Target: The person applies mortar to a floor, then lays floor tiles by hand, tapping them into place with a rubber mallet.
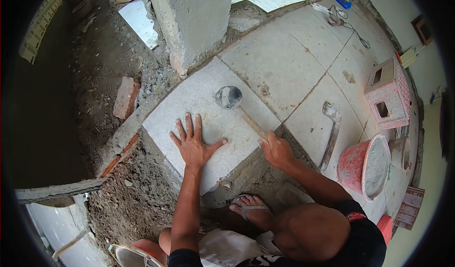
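Observation:
My left hand (193,146) lies flat with fingers spread on a pale grey floor tile (175,101). In my right hand (278,149) is the wooden handle of a rubber mallet (229,97), its dark, dusty head over the upper middle of the tile. The tile's far corner sits close to the foot of a rough concrete pillar (194,20). Along its right side run the larger floor tiles (270,53). Damp mortar (256,174) shows beside its near right edge.
Loose sand (137,196) lies at left, with a brick (126,97) beyond the low ledge. A hammer-like tool (332,134), a red bucket of grey mix (353,167) and a pinkish box with openings (388,94) stand at right. Another bucket (142,253) is at bottom left.

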`<state>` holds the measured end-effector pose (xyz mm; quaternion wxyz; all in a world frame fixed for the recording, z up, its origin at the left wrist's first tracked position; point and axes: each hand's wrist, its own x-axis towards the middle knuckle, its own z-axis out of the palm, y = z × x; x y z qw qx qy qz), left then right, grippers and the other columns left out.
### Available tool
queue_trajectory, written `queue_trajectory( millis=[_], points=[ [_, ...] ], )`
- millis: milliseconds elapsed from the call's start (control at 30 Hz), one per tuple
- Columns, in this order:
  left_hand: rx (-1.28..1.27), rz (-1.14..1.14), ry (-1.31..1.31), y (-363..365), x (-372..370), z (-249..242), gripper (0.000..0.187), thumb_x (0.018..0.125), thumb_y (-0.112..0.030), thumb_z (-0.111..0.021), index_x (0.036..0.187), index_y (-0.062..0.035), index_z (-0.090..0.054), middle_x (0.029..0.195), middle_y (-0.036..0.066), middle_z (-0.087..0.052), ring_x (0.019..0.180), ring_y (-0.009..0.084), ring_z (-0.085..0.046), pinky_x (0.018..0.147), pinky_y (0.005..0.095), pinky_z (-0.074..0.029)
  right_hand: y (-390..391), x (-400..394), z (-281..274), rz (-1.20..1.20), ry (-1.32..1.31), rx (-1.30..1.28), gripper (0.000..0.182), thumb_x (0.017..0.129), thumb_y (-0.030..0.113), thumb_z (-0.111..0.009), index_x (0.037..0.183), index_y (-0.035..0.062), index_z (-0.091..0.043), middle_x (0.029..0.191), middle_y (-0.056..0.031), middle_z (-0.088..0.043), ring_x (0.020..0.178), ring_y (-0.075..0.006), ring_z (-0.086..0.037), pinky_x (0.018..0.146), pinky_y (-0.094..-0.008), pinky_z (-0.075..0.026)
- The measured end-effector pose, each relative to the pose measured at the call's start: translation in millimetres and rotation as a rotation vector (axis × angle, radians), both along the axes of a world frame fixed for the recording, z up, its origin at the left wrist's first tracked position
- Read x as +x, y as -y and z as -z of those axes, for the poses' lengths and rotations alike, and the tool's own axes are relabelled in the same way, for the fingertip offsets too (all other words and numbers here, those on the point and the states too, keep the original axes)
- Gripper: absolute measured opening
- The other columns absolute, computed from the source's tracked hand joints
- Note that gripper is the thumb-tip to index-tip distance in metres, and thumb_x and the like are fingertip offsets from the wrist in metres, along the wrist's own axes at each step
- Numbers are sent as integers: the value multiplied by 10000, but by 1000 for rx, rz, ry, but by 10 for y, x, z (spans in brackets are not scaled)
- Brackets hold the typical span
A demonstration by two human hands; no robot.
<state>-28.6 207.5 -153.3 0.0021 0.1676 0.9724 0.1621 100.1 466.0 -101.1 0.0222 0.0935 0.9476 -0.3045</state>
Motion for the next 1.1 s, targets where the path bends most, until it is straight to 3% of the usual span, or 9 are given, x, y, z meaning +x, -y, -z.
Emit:
queue_trajectory(
  millis=[133,233,333,433,633,700,833,900,1100],
  points=[
    [19,-4,-6,-39,-17,11,1316,603,-882,-732,1624,-150,-343,1710,150,-229,1577,458,-96,1197,720,-14,-28,-101,-24,11,-120,-30,290,1028,267,-589,1060,-6,-496,765,-291,-654,722,-526,-651,607,-572,-517],
    [16,1,-7,-33,-14,20,1311,607,-882,-730,1622,-147,-348,1709,149,-234,1576,459,-98,1198,717,-13,-48,-158,12,29,96,119,296,1039,273,-575,1061,-11,-497,752,-296,-653,726,-520,-658,612,-570,-521],
    [7,4,-1,-19,21,13,1303,616,-883,-725,1621,-144,-350,1707,152,-237,1575,464,-99,1196,720,-13,-14,-138,-97,-3,-97,-8,299,1050,272,-564,1054,-19,-496,739,-297,-650,709,-511,-662,608,-564,-525],
    [24,1,-21,-53,-27,18,1305,615,-887,-722,1621,-143,-349,1706,156,-238,1574,464,-97,1196,718,-13,1,-247,-203,41,181,139,306,1048,272,-570,1040,-25,-495,722,-291,-646,684,-507,-659,593,-564,-525],
    [21,-2,-13,-45,-2,8,1307,615,-890,-717,1623,-144,-346,1705,160,-237,1575,460,-97,1199,714,-21,37,-128,-94,-28,-213,-78,338,1037,295,-585,1041,-31,-496,722,-287,-648,686,-504,-661,586,-555,-532],
    [22,-8,-13,-30,6,9,1308,614,-891,-717,1623,-146,-345,1706,159,-236,1576,459,-98,1199,714,-21,-16,-82,67,8,-29,115,341,1041,302,-575,1041,-31,-502,727,-287,-650,685,-505,-661,584,-551,-530],
    [17,-3,-29,-52,-41,9,1313,611,-890,-720,1624,-146,-342,1709,158,-224,1574,465,-95,1197,719,-15,-87,-113,71,-1,-112,60,339,1047,308,-562,1028,-25,-506,720,-287,-648,679,-507,-659,583,-558,-522],
    [21,-7,-25,-38,1,15,1314,610,-888,-723,1624,-144,-342,1710,160,-220,1573,469,-94,1195,722,-14,-81,-143,-14,18,157,197,330,1049,303,-560,1015,-22,-506,700,-285,-641,670,-510,-654,576,-560,-513],
    [26,0,-15,-44,-24,13,1320,609,-883,-730,1626,-141,-336,1709,169,-215,1570,478,-96,1191,730,-10,-3,-200,-202,-28,-133,-13,355,1054,330,-555,1017,-21,-507,692,-277,-649,665,-501,-663,575,-553,-531]
  ],
)
